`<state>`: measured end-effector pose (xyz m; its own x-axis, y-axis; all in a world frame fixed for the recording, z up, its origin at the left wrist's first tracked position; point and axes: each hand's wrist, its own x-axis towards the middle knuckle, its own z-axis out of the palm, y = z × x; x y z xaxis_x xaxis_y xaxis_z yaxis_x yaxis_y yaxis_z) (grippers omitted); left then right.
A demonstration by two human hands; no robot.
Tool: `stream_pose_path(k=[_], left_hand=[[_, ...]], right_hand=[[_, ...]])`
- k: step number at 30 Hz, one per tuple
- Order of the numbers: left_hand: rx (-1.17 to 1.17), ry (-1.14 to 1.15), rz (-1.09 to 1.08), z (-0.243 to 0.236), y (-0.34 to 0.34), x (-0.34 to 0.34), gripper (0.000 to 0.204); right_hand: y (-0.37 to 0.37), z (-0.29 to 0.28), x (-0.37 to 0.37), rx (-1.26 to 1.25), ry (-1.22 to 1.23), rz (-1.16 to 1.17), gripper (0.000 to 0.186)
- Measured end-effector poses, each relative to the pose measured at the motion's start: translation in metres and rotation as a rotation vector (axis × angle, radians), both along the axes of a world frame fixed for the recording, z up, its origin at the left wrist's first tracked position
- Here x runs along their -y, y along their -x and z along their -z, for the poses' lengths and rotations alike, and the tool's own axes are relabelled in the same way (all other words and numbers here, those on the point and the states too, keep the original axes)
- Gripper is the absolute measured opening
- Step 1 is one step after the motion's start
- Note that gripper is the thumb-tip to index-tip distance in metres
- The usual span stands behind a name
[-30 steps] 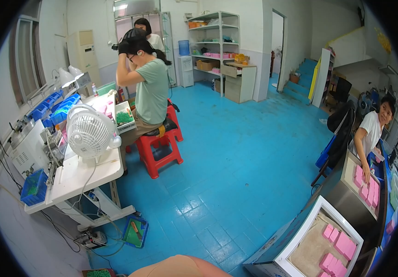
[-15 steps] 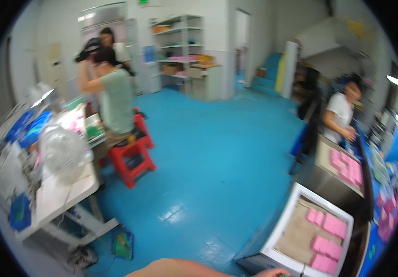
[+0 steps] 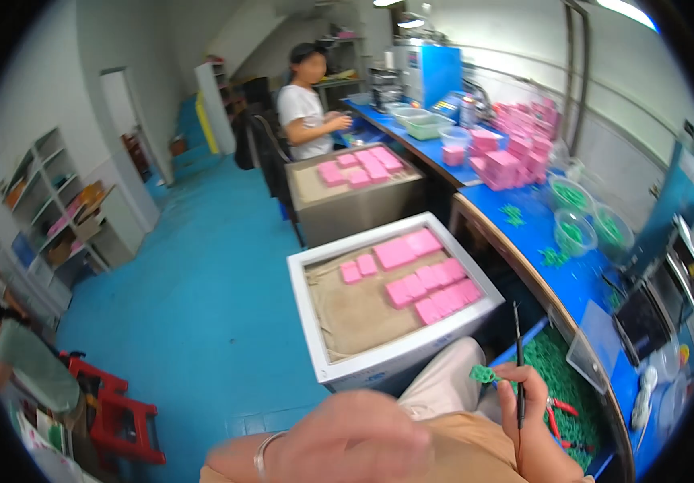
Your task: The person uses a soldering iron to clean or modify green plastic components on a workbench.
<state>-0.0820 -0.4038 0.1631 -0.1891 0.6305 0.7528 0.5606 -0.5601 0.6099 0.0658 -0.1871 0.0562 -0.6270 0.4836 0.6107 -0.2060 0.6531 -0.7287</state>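
My right hand (image 3: 528, 398) is closed on a slim black pen-like tool with a cord (image 3: 519, 350) and a small green openwork piece (image 3: 482, 373). My left hand (image 3: 367, 427) is smeared by motion at the bottom centre, over my lap, with a bracelet behind it; its fingers are unclear. Beside my right hand lies a bin of green pieces (image 3: 548, 362), with red-handled pliers (image 3: 560, 410) on them. In front of me stands a white-rimmed box (image 3: 298, 298) lined with tan cloth, bearing several pink blocks (image 3: 395, 253).
A blue bench (image 3: 572, 290) with tubs, green pieces and pink block stacks (image 3: 504, 165) runs along the right. A co-worker (image 3: 302, 117) stands by a second box (image 3: 363, 201). Another person in green (image 3: 33, 362) is by red stools (image 3: 121, 423) at the left, near shelves (image 3: 41, 177).
My view has swung right toward the bench, so the box and co-worker now sit near the middle. Both my hands have come into view, the left one moving.
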Motion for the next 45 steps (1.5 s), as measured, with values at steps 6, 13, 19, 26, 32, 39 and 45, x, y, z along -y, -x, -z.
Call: stream_pose_path(k=[6, 13, 19, 26, 32, 39, 45], left_hand=[[-0.246, -0.485, 0.043, -0.016, -0.074, -0.086, 0.014], [-0.236, -0.359, 0.53, 0.023, -0.116, -0.17, 0.023], [-0.924, 0.361, 0.849, 0.063, -0.104, -0.235, 0.018], [0.103, 0.833, 0.785, 0.1, -0.103, -0.263, 0.047], [0.367, 0.928, 1.121, 0.116, -0.104, -0.273, 0.056], [0.762, 1.068, 1.09, 0.118, -0.093, -0.268, 0.042], [0.598, 0.894, 1.047, 0.127, -0.083, -0.262, 0.035]], right_hand=[[-0.076, -0.001, -0.026, 0.022, -0.17, 0.229, 0.014], [-0.14, 0.012, -0.039, -0.006, -0.094, 0.488, 0.016], [-0.168, 0.017, -0.048, -0.049, -0.097, 0.683, 0.021], [-0.167, 0.026, -0.044, 0.031, -0.141, 0.725, 0.03], [-0.155, 0.023, -0.041, 0.112, -0.148, 0.715, 0.029], [-0.147, 0.029, -0.04, 0.123, -0.149, 0.724, 0.03], [-0.135, 0.037, -0.039, 0.117, -0.115, 0.666, 0.029]])
